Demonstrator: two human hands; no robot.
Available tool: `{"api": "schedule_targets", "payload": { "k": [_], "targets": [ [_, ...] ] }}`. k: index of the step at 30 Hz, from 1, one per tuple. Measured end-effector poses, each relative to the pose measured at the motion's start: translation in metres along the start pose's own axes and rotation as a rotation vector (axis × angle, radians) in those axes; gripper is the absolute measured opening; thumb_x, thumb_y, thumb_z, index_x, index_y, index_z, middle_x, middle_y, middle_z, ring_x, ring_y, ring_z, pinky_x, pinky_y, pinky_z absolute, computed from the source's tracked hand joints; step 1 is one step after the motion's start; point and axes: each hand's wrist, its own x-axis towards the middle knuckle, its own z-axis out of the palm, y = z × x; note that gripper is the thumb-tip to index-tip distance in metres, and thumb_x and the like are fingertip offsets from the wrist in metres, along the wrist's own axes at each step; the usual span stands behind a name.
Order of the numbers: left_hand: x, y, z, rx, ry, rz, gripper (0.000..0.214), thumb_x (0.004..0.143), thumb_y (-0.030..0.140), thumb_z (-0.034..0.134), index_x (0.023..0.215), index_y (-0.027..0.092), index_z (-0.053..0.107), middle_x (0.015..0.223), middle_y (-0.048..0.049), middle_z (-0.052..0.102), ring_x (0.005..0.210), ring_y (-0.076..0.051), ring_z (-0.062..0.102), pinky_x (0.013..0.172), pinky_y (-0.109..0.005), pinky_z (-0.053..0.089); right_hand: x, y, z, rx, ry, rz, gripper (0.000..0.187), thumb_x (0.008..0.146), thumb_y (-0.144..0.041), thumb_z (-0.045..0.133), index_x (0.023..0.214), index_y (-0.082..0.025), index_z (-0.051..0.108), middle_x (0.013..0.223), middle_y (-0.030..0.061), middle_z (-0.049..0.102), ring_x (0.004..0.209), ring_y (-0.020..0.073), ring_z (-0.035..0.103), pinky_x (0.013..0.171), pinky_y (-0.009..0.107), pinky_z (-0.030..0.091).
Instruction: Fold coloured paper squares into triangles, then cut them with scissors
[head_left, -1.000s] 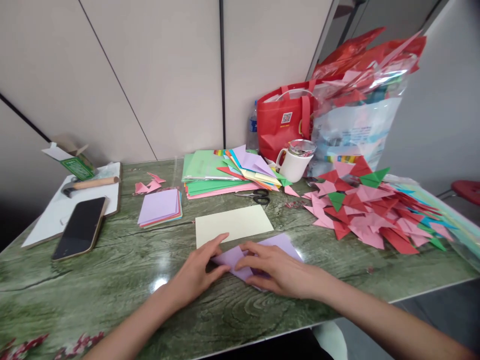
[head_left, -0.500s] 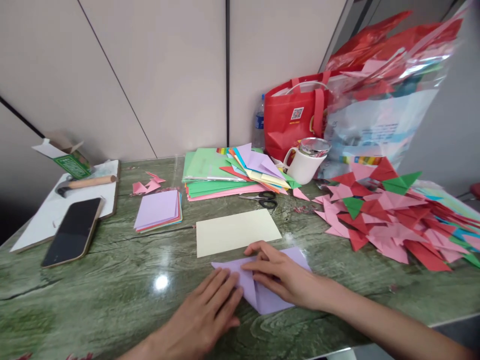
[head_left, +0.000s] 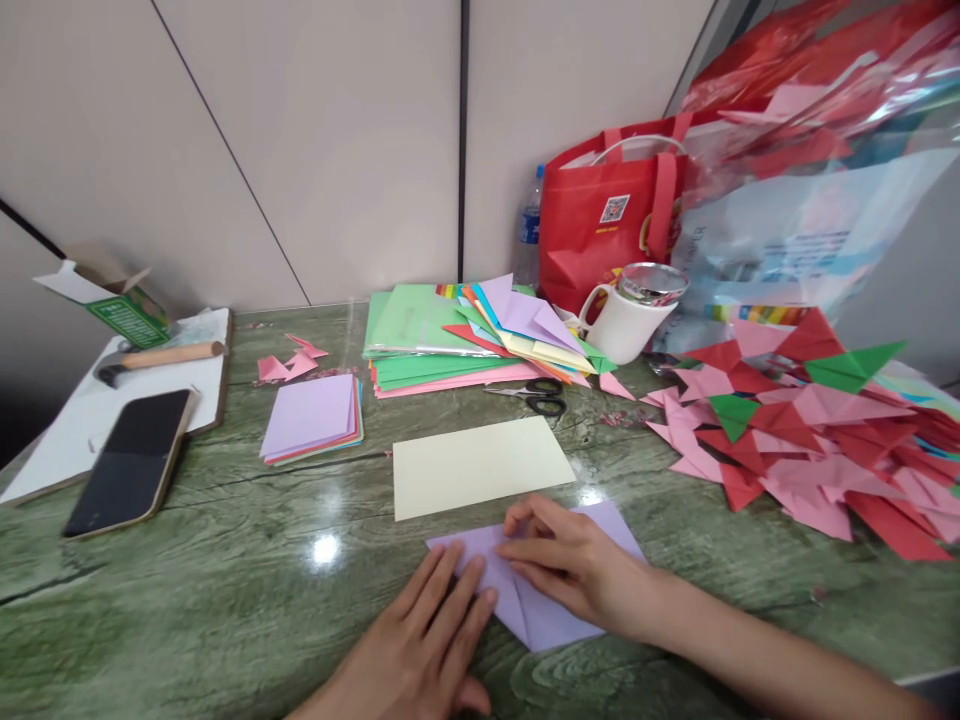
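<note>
A sheet of purple paper (head_left: 570,605) lies on the table in front of me, with a flap folded over on its left part. My left hand (head_left: 427,620) rests flat on the sheet's left side, its fingers stretched out and pressing down. Bent and drawn together, the fingers of my right hand (head_left: 581,565) grip the purple paper near the edge of the flap. Part of the sheet is hidden beneath both hands. Just beyond it lies a cream paper rectangle (head_left: 480,468).
Behind lie small purple-topped squares (head_left: 309,412), pink folded pieces (head_left: 292,360), scissors (head_left: 544,395) and a coloured paper stack (head_left: 420,325). A white mug (head_left: 626,325), red bag (head_left: 600,230) and pile of folded papers (head_left: 810,430) stand right. A phone (head_left: 131,460) and hammer (head_left: 165,357) lie left.
The view has shifted slightly, so things at the sides sit farther outward. Both hands stay on the purple paper; the flap lies flatter.
</note>
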Motion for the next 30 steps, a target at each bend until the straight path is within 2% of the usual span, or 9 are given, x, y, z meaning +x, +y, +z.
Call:
{"api": "schedule_targets", "payload": {
  "k": [7,11,13,18,23,30],
  "targets": [
    [-0.004,0.008,0.017,-0.007,0.042,-0.092,0.081,0.075,0.051,0.071,0.137,0.008,0.042,0.147,-0.017,0.034,0.138,-0.039,0.02,0.106,-0.05,0.038,-0.005,-0.004,0.002,-0.148,-0.034,-0.015,0.021,0.092,-0.018,0.049,0.104,-0.018,0.067,0.091,0.0084,0.058,0.075,0.0152,0.06,0.064,0.027,0.052],
    [-0.003,0.002,0.017,-0.07,0.025,0.019,0.09,0.071,0.055,0.072,0.138,0.006,0.039,0.148,-0.0176,0.033,0.139,-0.037,0.016,0.109,-0.056,0.028,-0.004,-0.003,0.002,-0.107,-0.002,-0.002,0.022,0.091,-0.017,0.05,0.105,-0.018,0.068,0.09,0.0081,0.057,0.073,0.0137,0.06,0.063,0.025,0.051],
    [-0.001,-0.002,0.012,-0.1,0.001,0.048,0.094,0.068,0.057,0.073,0.138,0.006,0.038,0.147,-0.0165,0.033,0.139,-0.039,0.016,0.107,-0.056,0.031,-0.003,-0.002,0.003,-0.064,0.024,0.009,0.023,0.091,-0.015,0.05,0.106,-0.018,0.068,0.089,0.008,0.056,0.073,0.0132,0.06,0.063,0.024,0.051],
    [0.0,-0.002,0.011,-0.137,-0.04,-0.011,0.093,0.069,0.057,0.072,0.14,0.007,0.036,0.148,-0.0162,0.032,0.139,-0.039,0.011,0.106,-0.055,0.034,-0.003,-0.001,0.003,-0.041,0.056,0.015,0.024,0.09,-0.015,0.05,0.105,-0.017,0.068,0.085,0.0075,0.055,0.072,0.0133,0.059,0.06,0.023,0.049],
    [0.003,0.003,0.015,-0.115,-0.023,-0.043,0.101,0.063,0.06,0.074,0.14,0.006,0.036,0.148,-0.0173,0.032,0.139,-0.041,0.005,0.101,-0.056,0.04,-0.003,-0.002,0.003,-0.054,0.003,0.03,0.023,0.091,-0.016,0.05,0.105,-0.017,0.069,0.081,0.0065,0.057,0.068,0.0126,0.057,0.059,0.023,0.048],
    [0.004,0.002,0.016,-0.089,0.03,-0.033,0.096,0.066,0.064,0.069,0.137,0.006,0.04,0.145,-0.0187,0.037,0.139,-0.042,0.009,0.099,-0.055,0.043,-0.003,0.001,0.006,-0.029,0.043,0.013,0.025,0.091,-0.016,0.049,0.108,-0.015,0.068,0.079,0.0069,0.058,0.065,0.0126,0.057,0.056,0.022,0.046]
  ]
}}
